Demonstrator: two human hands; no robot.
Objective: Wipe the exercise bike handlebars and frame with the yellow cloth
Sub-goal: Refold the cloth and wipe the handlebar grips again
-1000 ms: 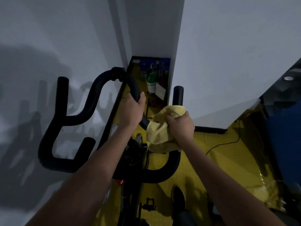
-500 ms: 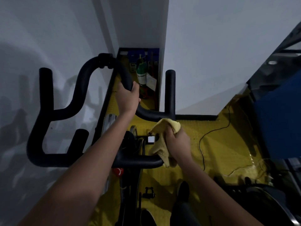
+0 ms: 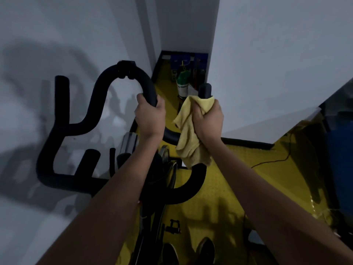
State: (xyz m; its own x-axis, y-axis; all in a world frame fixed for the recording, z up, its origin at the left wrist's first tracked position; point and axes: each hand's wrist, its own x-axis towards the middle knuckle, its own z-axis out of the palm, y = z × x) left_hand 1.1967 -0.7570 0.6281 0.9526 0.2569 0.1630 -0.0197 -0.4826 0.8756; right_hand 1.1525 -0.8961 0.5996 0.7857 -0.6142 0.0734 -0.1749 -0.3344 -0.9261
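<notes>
The likeliest slip is the yellow cloth bunching or sliding off the upright right horn of the handlebars — only its top edge is wrapped round the horn, while most of the cloth hangs loose below the grip and could snag on the lower curved bar. A hard pull along the horn might also rock the exercise bike, so the bracing hand matters.

The right hand is raised at the right side, its fingers curled tight round the cloth and the horn together, just under the horn's bare black tip. The left hand grips the right leg of the central loop bar, fingers closed round it, thumb on the near side — a steadying hold. Both forearms reach up and away from the near edge, roughly parallel.
</notes>
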